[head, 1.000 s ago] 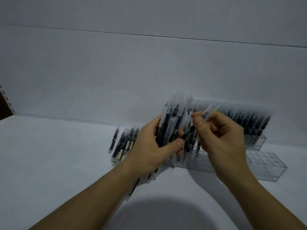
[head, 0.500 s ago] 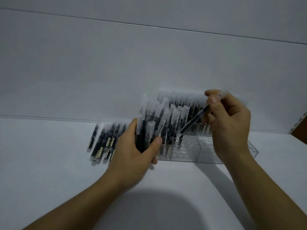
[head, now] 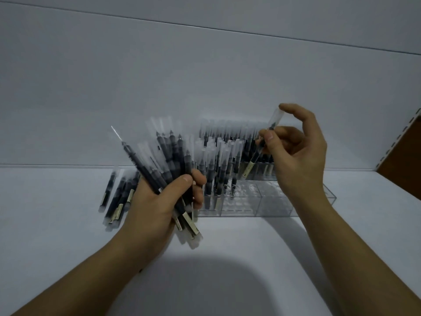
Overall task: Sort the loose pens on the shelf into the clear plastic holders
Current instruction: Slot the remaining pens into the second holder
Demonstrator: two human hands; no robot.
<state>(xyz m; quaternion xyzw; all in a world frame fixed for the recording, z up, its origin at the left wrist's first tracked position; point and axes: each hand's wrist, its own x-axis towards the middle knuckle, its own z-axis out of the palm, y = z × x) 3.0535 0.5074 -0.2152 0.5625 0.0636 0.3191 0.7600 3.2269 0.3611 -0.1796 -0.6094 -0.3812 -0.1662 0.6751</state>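
My left hand (head: 163, 202) grips a fanned bundle of dark pens (head: 169, 156) with clear caps, held above the white shelf. My right hand (head: 296, 151) pinches a single pen (head: 262, 148) between thumb and fingers, its lower end pointing down over the clear plastic holder (head: 273, 201). Several pens (head: 218, 169) stand upright in the holder's left and rear slots; the front right slots show no pens. A small pile of loose pens (head: 116, 195) lies on the shelf left of my left hand.
The white shelf (head: 57, 236) runs wide to the left and toward me. A white back wall (head: 159, 87) rises just behind the holder. A slotted upright and brown panel (head: 401, 151) close the shelf at the right.
My right hand has lifted the single pen up and to the right, tilting it more upright over the holder. My left hand has lowered the bundle toward me, and the fan has spread.
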